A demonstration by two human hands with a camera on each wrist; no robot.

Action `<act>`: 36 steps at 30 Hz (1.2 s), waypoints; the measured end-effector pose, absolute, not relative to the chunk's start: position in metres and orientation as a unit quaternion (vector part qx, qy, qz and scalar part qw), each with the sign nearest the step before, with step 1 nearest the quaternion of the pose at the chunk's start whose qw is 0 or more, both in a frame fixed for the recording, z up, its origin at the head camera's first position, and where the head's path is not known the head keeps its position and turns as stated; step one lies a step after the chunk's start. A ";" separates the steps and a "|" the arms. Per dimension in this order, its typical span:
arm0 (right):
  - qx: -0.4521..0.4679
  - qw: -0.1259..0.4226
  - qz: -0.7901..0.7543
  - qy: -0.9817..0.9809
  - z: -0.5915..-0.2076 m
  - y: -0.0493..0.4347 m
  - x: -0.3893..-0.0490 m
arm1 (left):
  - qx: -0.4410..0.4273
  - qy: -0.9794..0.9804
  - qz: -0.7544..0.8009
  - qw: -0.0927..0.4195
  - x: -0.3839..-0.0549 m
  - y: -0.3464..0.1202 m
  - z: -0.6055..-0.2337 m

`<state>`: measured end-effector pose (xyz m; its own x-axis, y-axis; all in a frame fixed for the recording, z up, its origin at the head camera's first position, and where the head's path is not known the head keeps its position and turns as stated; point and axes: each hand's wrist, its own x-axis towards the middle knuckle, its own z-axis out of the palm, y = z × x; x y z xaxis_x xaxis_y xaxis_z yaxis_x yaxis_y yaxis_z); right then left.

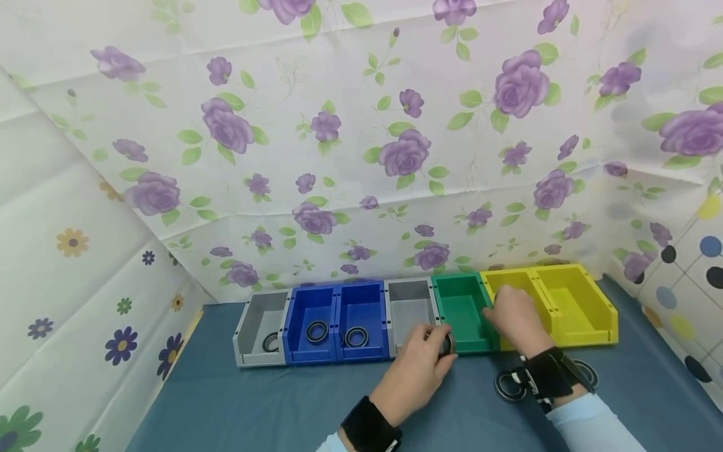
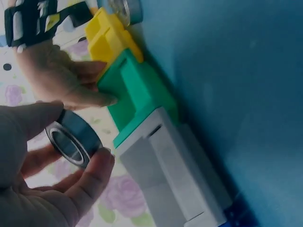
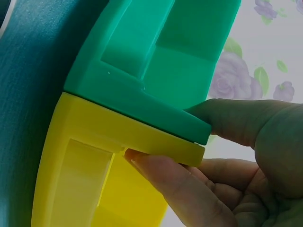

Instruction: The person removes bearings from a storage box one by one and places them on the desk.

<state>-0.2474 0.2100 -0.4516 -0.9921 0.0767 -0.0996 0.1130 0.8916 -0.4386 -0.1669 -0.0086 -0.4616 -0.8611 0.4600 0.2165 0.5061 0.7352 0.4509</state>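
Note:
My left hand (image 1: 411, 371) pinches a ball bearing (image 2: 75, 138) between thumb and fingers, with the ring tilted in the left wrist view. It is held over the front of the middle grey bin (image 1: 409, 309) and near the green bin (image 1: 460, 306). My right hand (image 1: 518, 317) grips the two side walls where the green bin meets the yellow bin (image 3: 130, 205). In the right wrist view its thumb is on the green side, and a fingertip (image 3: 137, 158) is inside the yellow bin.
A left grey bin (image 1: 246, 329) and two blue bins (image 1: 313, 302) each contain one bearing. Another yellow bin (image 1: 573, 301) closes the row at the right. Two loose bearings (image 1: 510, 387) lie on the blue cloth by my right wrist. A flowered sheet (image 1: 350, 157) hangs behind.

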 end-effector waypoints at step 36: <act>0.046 0.021 -0.217 0.975 -0.454 0.210 -0.249 | -0.343 -0.922 -0.175 -0.040 -0.165 0.027 -0.499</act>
<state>-0.2494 0.2101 -0.4539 -0.9949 0.0803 -0.0604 0.0984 0.9012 -0.4221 -0.1649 0.0267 -0.4987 -0.7614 0.6466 0.0464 0.6187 0.7034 0.3499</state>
